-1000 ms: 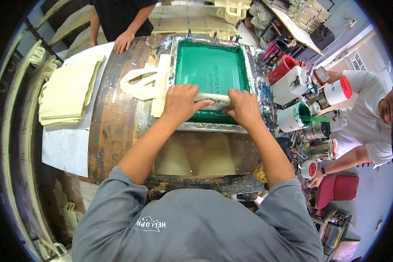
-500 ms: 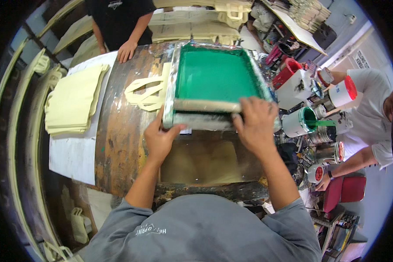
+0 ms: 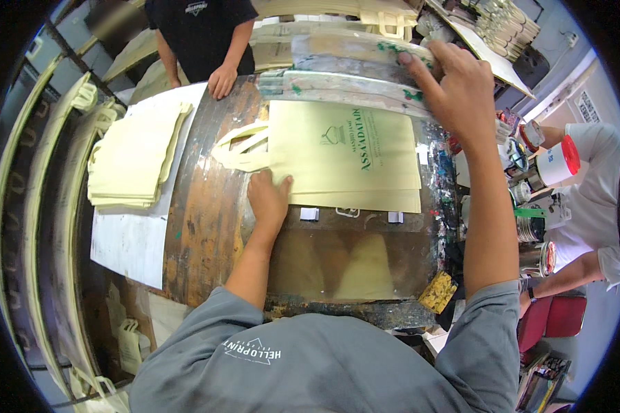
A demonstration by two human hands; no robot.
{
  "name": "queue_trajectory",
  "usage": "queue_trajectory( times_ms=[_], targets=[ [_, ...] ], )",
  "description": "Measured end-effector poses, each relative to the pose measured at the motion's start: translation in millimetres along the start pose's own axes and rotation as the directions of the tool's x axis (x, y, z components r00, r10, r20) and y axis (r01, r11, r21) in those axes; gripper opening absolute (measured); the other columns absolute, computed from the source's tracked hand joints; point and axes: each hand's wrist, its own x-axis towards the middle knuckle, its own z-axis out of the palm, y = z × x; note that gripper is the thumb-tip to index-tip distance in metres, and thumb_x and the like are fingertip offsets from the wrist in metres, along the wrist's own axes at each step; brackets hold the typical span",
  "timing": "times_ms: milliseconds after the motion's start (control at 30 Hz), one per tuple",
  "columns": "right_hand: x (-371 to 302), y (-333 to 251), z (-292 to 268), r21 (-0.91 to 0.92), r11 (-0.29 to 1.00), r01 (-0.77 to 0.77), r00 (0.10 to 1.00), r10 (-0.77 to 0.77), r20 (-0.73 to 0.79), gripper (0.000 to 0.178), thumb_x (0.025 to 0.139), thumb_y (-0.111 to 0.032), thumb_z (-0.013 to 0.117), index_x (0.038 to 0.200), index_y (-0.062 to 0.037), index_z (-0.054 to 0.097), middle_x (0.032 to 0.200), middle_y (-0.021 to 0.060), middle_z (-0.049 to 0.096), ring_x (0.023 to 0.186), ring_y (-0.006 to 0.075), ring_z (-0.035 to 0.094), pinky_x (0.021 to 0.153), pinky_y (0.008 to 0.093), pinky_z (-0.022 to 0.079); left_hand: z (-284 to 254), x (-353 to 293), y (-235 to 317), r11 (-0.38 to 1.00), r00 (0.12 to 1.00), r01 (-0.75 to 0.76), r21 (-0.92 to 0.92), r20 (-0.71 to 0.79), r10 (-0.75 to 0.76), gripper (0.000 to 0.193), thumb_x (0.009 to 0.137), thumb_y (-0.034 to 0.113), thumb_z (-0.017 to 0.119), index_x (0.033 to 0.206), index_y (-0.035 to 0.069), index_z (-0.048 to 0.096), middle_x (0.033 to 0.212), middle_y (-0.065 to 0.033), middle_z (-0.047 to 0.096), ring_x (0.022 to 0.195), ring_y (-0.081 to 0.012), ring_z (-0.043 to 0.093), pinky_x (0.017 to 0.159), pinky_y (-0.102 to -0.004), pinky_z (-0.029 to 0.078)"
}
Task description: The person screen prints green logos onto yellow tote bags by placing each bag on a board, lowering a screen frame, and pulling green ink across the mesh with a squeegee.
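Note:
My right hand [image 3: 465,93] grips the near edge of a screen-printing frame [image 3: 344,86], which is tilted up at the far side of the table, so its inked face is hidden. Below it lies a cream tote bag [image 3: 310,155] with a green printed design, its handles [image 3: 244,148] reaching left. Another layer of cream fabric shows along the bag's near edge. My left hand [image 3: 269,199] is at the bag's near left corner, thumb and fingers apart, the thumb touching the bag's edge.
A stack of cream bags [image 3: 134,158] lies on white paper [image 3: 127,237] at the left. Across the table stands a person in black [image 3: 207,31]. Paint cans [image 3: 554,162] and a person in white [image 3: 585,186] are at the right. A yellow sponge [image 3: 437,292] sits near the right corner.
The screen frame has swung up and away, uncovering the printed tote bag. My right hand rose with it to the far right; my left hand let go of the frame's corner and is at the bag.

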Motion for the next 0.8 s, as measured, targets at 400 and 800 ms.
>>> queue_trajectory(
  times_ms=[400,800],
  targets=[
    [16.5,-0.7,8.0,-0.004,1.000,0.021,0.999,-0.021,-0.037,0.059,0.098,-0.065,0.062,0.095,-0.0068,0.073,0.084,0.0142,0.072,0.084,0.0350,0.069,0.081,0.0496,0.044,-66.4,174.5,-17.7,0.861,0.893,-0.450,-0.236,-0.106,0.437,0.016,0.097,0.013,0.072,0.106,0.000,0.073,0.094,-0.0198,0.070,0.086,-0.0380,0.069,0.079,-0.0467,0.054],
    [16.6,-5.7,2.1,0.012,0.999,-0.045,0.995,0.044,0.086,0.069,0.101,-0.076,0.046,0.086,-0.0111,0.064,0.077,0.0064,0.061,0.075,0.0240,0.059,0.085,0.0492,0.045,-320.0,239.1,-231.8,0.941,0.975,-0.180,0.287,-0.072,0.209,0.026,0.101,0.018,0.073,0.118,-0.001,0.073,0.109,-0.0174,0.070,0.105,-0.0303,0.069,0.094,-0.0397,0.054]
  ],
)
